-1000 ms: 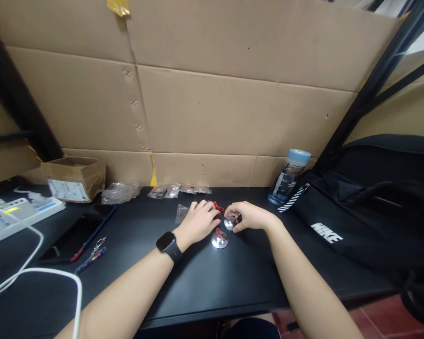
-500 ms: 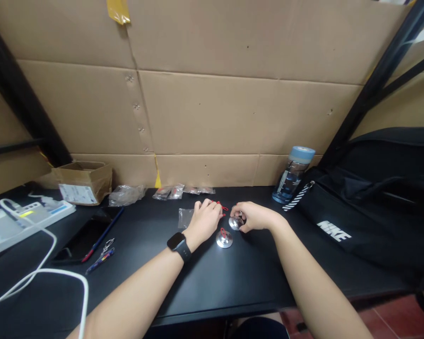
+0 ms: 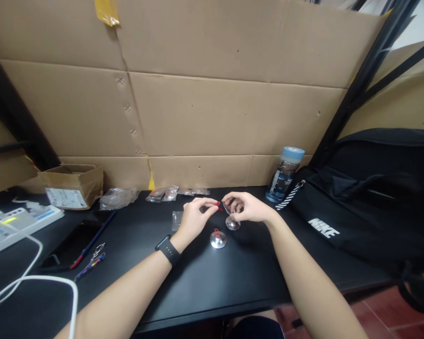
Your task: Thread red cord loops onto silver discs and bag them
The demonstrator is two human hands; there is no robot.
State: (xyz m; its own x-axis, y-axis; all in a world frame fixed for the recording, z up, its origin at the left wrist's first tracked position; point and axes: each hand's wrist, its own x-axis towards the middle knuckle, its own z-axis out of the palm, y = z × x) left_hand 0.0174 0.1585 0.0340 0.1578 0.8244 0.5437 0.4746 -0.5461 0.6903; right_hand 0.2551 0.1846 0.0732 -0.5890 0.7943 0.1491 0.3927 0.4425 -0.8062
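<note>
My left hand [image 3: 197, 215], with a dark watch [image 3: 168, 249] at the wrist, pinches a red cord [image 3: 218, 204] between thumb and fingertips. My right hand [image 3: 246, 207] grips a small shiny metal cymbal [image 3: 226, 207] by its edge, tilted and partly hidden by the fingers. Directly below that hand, a second cymbal [image 3: 232, 224] lies on the black table. Nearer to me rests a third cymbal [image 3: 218, 240], dome up, with a red cord loop on top. A clear plastic bag [image 3: 176, 220] is partly covered by my left hand.
Small packets [image 3: 162, 194] and crumpled plastic [image 3: 118, 198] lie along the cardboard wall. An open carton [image 3: 70, 186], a power strip [image 3: 24, 226], a phone [image 3: 79, 240] and a keychain [image 3: 91, 266] are leftward. A water bottle [image 3: 285, 174] and black bag [image 3: 353, 207] stand rightward.
My left hand has come up from the table and now pinches the red cord. My right hand has lifted a cymbal, leaving another lying beneath it. The view has shifted slightly right.
</note>
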